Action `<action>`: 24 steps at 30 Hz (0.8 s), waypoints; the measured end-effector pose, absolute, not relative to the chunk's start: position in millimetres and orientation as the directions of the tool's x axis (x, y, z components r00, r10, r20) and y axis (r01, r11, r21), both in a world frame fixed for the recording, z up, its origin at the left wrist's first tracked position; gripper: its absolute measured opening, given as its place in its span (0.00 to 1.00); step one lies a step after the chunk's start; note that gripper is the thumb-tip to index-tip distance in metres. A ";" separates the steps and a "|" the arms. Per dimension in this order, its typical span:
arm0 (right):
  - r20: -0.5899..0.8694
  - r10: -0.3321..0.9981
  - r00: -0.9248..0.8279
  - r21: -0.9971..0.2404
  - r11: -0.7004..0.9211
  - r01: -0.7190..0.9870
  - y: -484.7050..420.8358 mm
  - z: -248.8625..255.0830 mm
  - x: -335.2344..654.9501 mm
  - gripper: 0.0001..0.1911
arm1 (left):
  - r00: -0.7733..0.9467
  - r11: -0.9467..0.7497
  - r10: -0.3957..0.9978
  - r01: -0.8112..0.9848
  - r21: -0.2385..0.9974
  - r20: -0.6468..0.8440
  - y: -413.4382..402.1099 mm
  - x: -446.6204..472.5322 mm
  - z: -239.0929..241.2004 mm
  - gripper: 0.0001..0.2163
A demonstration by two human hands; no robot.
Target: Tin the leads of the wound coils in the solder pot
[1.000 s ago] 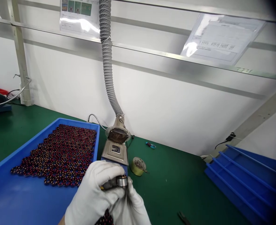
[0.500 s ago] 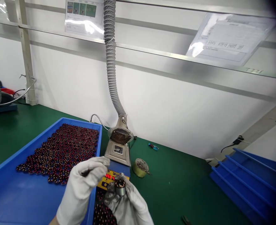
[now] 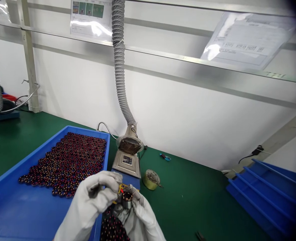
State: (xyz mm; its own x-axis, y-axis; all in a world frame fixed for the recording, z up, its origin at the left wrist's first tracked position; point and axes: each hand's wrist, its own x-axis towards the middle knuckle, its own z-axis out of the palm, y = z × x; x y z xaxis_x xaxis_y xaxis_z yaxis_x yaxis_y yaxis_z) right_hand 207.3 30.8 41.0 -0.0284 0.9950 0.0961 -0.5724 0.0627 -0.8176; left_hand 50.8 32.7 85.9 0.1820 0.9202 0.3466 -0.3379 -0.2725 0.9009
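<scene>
Both hands wear white gloves and meet low in the middle of the view. My right hand is closed around a small round wound coil part, holding it up in front of the solder pot. My left hand is pinched at that part's left side on something dark and thin that I cannot make out. Below the hands lies a heap of dark red coil parts.
A blue tray at the left holds several rows of red-wound coils. A grey fume hose ends at a fan over the solder pot. A small tin, blue-handled cutters and stacked blue trays lie to the right.
My left hand drew away from the coil part half a second ago and has come back against its left side. The right hand has kept hold of the part.
</scene>
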 end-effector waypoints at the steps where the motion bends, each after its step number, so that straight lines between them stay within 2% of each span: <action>1: 0.096 0.994 -0.043 -0.810 0.053 -0.584 32.3 40.2 208.9 0.13 | 0.165 -0.270 0.929 -0.307 0.913 0.330 33.4 48.3 86.6 0.06; 3: 0.086 0.993 -0.078 -0.798 0.022 -0.602 33.8 40.5 212.0 0.13 | 0.191 -0.243 0.941 -0.186 0.952 0.278 34.5 46.7 89.9 0.08; 6: 0.084 0.991 -0.102 -0.786 0.003 -0.619 31.3 43.8 212.8 0.15 | 0.343 -0.232 0.911 -0.038 0.972 0.231 34.5 52.9 95.8 0.11; 10: 0.092 0.996 -0.003 -0.795 0.072 -0.602 23.1 47.7 206.2 0.16 | 0.371 -0.272 0.873 -0.170 0.947 0.317 32.2 62.4 96.3 0.10; 15: 0.109 0.994 0.013 -0.837 0.099 -0.539 23.5 48.9 208.9 0.18 | 0.238 -0.233 0.912 -0.372 0.898 0.335 32.3 54.1 88.5 0.09; 18: 0.097 0.995 -0.024 -0.845 0.069 -0.530 26.5 49.6 215.6 0.17 | 0.178 -0.238 0.942 -0.246 0.940 0.285 33.1 49.0 90.6 0.05; 21: 0.097 0.995 -0.029 -0.820 0.063 -0.568 25.1 49.7 215.2 0.18 | 0.301 -0.227 0.925 -0.052 0.972 0.232 32.3 53.8 96.1 0.07; 24: 0.106 0.992 0.066 -0.796 0.125 -0.592 19.9 49.5 207.9 0.17 | 0.336 -0.361 0.869 -0.068 0.930 0.362 29.7 61.4 98.1 0.08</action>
State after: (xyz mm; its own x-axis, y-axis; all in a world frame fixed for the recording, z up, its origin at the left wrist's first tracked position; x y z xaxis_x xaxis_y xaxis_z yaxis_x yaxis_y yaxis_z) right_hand 207.9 19.9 49.5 0.0655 0.9922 0.1064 -0.5918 0.1245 -0.7964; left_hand 61.4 29.7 98.1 0.3362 0.8693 0.3624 -0.0678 -0.3615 0.9299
